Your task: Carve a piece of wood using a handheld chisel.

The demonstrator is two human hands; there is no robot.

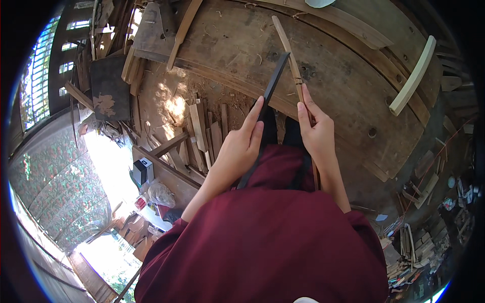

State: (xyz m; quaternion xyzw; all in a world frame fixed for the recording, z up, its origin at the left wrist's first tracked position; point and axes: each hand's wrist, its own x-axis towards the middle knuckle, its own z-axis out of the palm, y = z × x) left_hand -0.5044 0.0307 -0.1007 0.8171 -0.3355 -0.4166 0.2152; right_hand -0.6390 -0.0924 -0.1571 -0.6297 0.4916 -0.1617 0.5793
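My left hand (238, 149) is closed round a long, straight dark bar (276, 78), with the index finger stretched along it; whether it is wood or metal I cannot tell. In my right hand (319, 132) is a slim brown wooden strip (284, 40) with dark marks partway along. Both pieces slant up and away from me over the near edge of the workbench (222, 43). The bar's far end comes up against the strip in the picture; whether they touch I cannot tell. Their lower ends run back beside my lap.
A pale curved wooden piece (415, 76) lies on the bench at the right. A narrow board (184, 33) sticks out over its left edge. Wood offcuts (198, 126) stand below the bench at the left, near a small box (143, 170). Scrap wood (422, 247) is piled at lower right.
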